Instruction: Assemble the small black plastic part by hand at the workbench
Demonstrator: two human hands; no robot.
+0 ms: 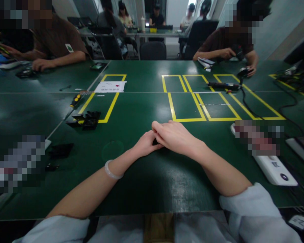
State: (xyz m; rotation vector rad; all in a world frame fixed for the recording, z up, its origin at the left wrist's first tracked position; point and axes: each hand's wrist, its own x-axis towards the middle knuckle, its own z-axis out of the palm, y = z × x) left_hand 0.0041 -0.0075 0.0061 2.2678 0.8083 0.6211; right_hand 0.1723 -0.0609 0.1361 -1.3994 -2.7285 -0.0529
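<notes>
My left hand (pixel 147 143) rests on the green table (pixel 142 182) near its middle, with a pale bangle (pixel 112 169) round the wrist. Over its fingers lies my right hand (pixel 176 135), and the two touch. The fingers of both are curled together, largely hidden by each other, and no object shows between them. Beyond the hands, yellow tape outlines (pixel 190 119) mark the tabletop. A white sheet (pixel 110 86) lies on the tape farther left.
Black plastic parts (pixel 87 119) and a yellow-black screwdriver (pixel 76 100) lie at left. A white device (pixel 276 168) is at right, near dark cables (pixel 245 101) and a black tool (pixel 223 86). Two people work across the table; others sit farther back.
</notes>
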